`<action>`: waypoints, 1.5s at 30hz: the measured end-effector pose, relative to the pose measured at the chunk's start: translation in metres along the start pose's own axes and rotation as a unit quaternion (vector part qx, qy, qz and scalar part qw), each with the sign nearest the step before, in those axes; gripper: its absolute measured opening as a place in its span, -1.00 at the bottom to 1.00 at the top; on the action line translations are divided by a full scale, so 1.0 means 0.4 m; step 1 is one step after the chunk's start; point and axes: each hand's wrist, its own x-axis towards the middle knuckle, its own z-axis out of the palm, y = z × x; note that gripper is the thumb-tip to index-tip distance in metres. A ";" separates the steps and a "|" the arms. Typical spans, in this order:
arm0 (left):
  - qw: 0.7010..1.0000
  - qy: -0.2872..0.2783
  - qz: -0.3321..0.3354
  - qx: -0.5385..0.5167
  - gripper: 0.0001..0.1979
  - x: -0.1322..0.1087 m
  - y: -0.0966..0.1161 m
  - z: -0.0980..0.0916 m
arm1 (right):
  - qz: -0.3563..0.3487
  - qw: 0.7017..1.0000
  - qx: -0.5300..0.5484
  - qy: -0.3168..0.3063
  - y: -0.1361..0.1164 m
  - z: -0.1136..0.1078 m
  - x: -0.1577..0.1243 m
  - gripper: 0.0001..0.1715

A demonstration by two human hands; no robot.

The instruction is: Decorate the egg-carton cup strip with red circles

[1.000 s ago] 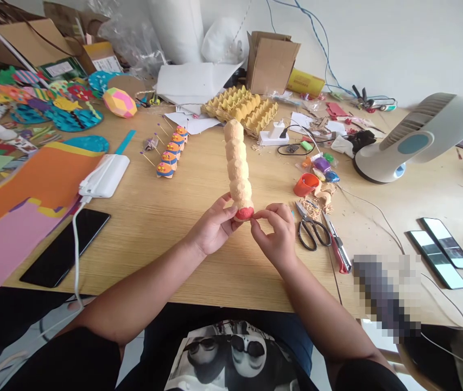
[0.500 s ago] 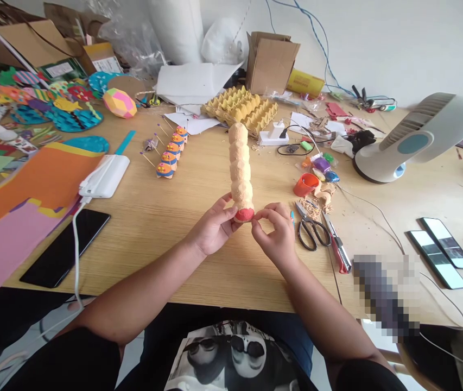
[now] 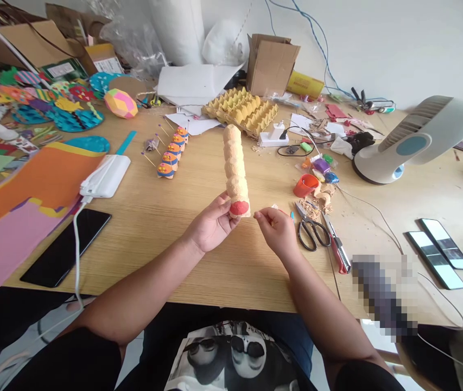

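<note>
My left hand [image 3: 211,224] is closed round the near end of a bumpy caterpillar-like strip [image 3: 235,160], pale cream with a rough surface. A red patch [image 3: 239,208] covers its near end, which faces me. The strip points away from me above the table. Just right of that end is my right hand [image 3: 275,228], its thumb and forefinger pinched together, a little apart from the strip. Whatever the pinch holds is too small to make out. A finished-looking row of orange and blue caterpillar segments [image 3: 173,152] with pins stands further back on the left.
Right of my hands lie black-handled scissors [image 3: 312,228], a red utility knife [image 3: 339,250] and an orange cup [image 3: 306,185] among clay packs. A fan [image 3: 414,136] stands at the right. Yellow egg trays [image 3: 241,108] are behind. A phone [image 3: 66,247] and coloured sheets [image 3: 31,201] lie left.
The strip's near end has shifted slightly left and up, and the strip now leans left. My right hand has drawn away from it a little, its fingers curled in more.
</note>
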 end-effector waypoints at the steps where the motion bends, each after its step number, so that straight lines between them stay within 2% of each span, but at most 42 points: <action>1: 1.000 0.001 -0.001 0.000 -0.66 0.000 0.000 0.000 | 0.005 1.000 0.012 -0.001 -0.001 0.000 0.001 -0.69; 3: 1.000 -0.002 -0.004 -0.001 -0.67 0.000 -0.002 0.001 | 0.015 0.996 0.083 -0.013 -0.004 0.002 0.000 -0.77; 5: 1.000 -0.011 -0.011 -0.001 -0.67 0.000 -0.005 0.002 | 0.046 0.976 0.208 -0.048 -0.006 0.008 -0.001 -0.79; 9: 0.999 -0.027 -0.027 0.005 -0.63 -0.002 -0.013 0.000 | 0.159 0.880 0.433 -0.113 -0.008 0.025 -0.009 -0.64; 12: 0.999 -0.036 -0.032 0.014 -0.60 -0.002 -0.022 -0.003 | 0.209 0.821 0.515 -0.131 -0.009 0.033 -0.016 -0.62; 16: 0.999 -0.024 -0.034 0.022 -0.58 -0.001 -0.032 -0.007 | 0.237 0.784 0.554 -0.145 -0.015 0.037 -0.023 -0.62; 21: 0.999 -0.014 -0.036 0.028 -0.58 -0.001 -0.037 -0.010 | 0.252 0.769 0.571 -0.140 -0.025 0.038 -0.028 -0.64; 35: 0.998 -0.008 -0.050 0.029 -0.56 -0.007 -0.040 -0.010 | 0.241 0.764 0.580 -0.150 -0.033 0.032 -0.026 -0.66; 40: 0.998 -0.018 -0.049 0.021 -0.58 -0.004 -0.040 -0.011 | 0.256 0.753 0.582 -0.168 -0.024 0.025 -0.023 -0.64; 45: 0.998 0.000 -0.055 0.009 -0.60 -0.002 -0.046 -0.013 | 0.247 0.774 0.567 -0.132 -0.012 0.041 -0.025 -0.67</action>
